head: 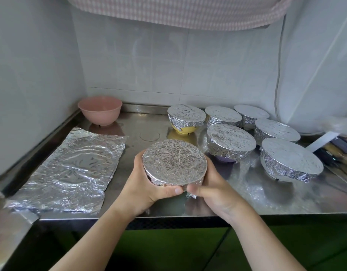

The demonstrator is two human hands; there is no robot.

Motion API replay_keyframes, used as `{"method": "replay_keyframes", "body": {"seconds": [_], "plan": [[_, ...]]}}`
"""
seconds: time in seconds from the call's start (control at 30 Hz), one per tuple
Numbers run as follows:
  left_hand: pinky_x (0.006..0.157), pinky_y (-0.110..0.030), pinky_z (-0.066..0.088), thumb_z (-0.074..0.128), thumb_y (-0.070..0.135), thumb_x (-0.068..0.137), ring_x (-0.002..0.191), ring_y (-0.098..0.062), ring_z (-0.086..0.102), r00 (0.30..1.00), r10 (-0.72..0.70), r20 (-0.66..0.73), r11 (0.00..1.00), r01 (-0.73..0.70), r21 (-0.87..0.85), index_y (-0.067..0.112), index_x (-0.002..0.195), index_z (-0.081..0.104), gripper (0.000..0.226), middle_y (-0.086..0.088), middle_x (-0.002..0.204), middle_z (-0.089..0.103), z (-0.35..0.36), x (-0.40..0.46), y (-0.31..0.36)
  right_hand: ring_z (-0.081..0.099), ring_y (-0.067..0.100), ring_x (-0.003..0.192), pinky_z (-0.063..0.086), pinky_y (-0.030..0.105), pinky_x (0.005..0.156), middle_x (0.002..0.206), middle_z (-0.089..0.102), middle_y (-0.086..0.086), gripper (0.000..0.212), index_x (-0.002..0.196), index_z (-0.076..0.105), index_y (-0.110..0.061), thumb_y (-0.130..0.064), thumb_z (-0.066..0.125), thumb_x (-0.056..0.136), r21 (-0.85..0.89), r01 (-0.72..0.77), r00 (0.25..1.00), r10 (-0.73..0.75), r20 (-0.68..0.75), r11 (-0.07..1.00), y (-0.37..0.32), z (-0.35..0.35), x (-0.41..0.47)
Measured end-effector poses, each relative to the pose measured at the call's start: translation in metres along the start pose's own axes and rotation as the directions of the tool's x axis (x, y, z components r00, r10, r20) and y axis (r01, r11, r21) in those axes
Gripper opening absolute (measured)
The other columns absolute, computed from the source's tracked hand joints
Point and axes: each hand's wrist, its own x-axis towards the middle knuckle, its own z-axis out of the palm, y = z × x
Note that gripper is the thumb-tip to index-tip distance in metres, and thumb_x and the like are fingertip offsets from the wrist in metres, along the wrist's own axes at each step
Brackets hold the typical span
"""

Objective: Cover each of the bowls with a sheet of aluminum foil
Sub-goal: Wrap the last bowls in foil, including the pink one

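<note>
Held bowl: foil-wrapped bowl (174, 163) sits nearest the viewer between both hands, its top a flat crinkled disc, foil folded down over the rim, one loose corner hanging at the lower right; whether it touches the desk cannot be told.
Left hand: left hand (147, 184) is clamped on the wrapped bowl's left side, thumb pressed along the near edge.
Right hand: right hand (213, 190) grips the right side, thumb tip meeting the left thumb at the front.
Foil sheets: spare foil sheets (69, 171) lie flat and wrinkled in a stack at the left of the steel desk (266, 196), well apart from the hands.
Pink bowl: pink bowl (100, 110) stands bare and upright in the back left corner.
Yellow bowl: yellow bowl (186, 119), foil-topped with its base showing, stands behind the held bowl.
Covered bowls: five more foil-covered bowls (276, 132) cluster to the right of it.
</note>
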Motion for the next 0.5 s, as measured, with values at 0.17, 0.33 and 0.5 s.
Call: {"method": "replay_keyframes", "body": {"seconds": [0.17,0.33,0.5], "plan": [[0.092,0.000,0.042,0.106,0.031,0.048,0.124,0.013,0.055,1.000,0.001,0.007,1.000,-0.001,0.018,0.035,0.143,0.033,0.120,0.020,0.134,0.059,0.002,-0.001,0.001,0.068,0.035,0.126,0.049,0.052,0.110,0.126,0.075,0.017,0.058,0.132,0.070,-0.009,-0.051,0.037,0.111,0.460,0.021,0.919,0.163,-0.358,0.888,-0.030,0.027,0.005],[0.091,0.000,0.041,0.104,0.032,0.046,0.121,0.015,0.056,1.000,0.013,-0.006,1.000,-0.013,0.029,0.036,0.142,0.033,0.120,0.018,0.134,0.060,0.007,-0.003,0.004,0.075,0.030,0.109,0.056,0.052,0.105,0.111,0.081,0.008,0.049,0.123,0.075,-0.016,-0.052,0.046,0.107,0.463,0.082,0.751,0.251,-0.611,0.882,-0.033,0.055,0.019],[0.091,0.000,0.042,0.105,0.032,0.047,0.120,0.016,0.056,1.000,0.027,-0.013,0.999,-0.027,0.044,0.039,0.143,0.033,0.120,0.021,0.133,0.061,0.008,-0.003,0.003,0.076,0.031,0.104,0.059,0.045,0.091,0.108,0.081,0.010,0.046,0.119,0.075,-0.015,-0.049,0.045,0.108,0.535,0.126,0.702,0.306,-0.643,0.835,-0.031,0.063,0.025]]}}
